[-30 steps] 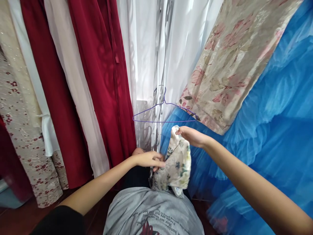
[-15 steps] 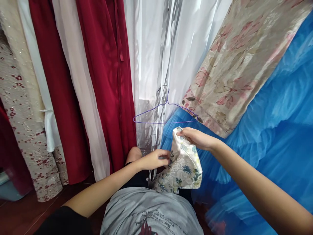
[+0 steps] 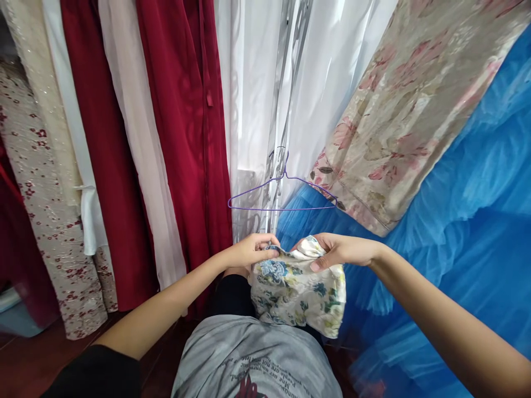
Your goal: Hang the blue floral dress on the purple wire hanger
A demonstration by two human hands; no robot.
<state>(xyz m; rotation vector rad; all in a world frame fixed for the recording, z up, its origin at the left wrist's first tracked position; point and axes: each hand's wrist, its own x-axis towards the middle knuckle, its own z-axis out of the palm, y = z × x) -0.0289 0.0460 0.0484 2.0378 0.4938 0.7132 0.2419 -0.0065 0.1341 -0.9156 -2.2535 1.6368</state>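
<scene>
Left hand: extended forward from the person's left, forearm rising diagonally, wrist nearly level, back of the hand uppermost. Its fingers are narrow, with thumb and forefinger pinching the upper left edge of a small floral garment. Right hand: reaches in from the opposite side, wrist bent inward. Its fingers are closed on the gathered upper right part of the garment, thumb lying across the front face; the fingers behind the cloth are partly hidden.

The garment, off-white with blue, green and yellow print, is suspended between both hands in front of the person's grey shirt, its lower edge over the lap and black shorts.

A purple hanger hangs bare just beyond and above the hands, its lower bar roughly level. Its hook is at a metal stand; the exact attachment cannot be made out. White cloth hangs behind the stand.

Left side: a red dress and further long garments hang close together, beyond the left forearm. Right side: a beige garment with pink flowers slopes down beside a mass of blue tulle, which backs the right hand and crowds the space around that forearm.
</scene>
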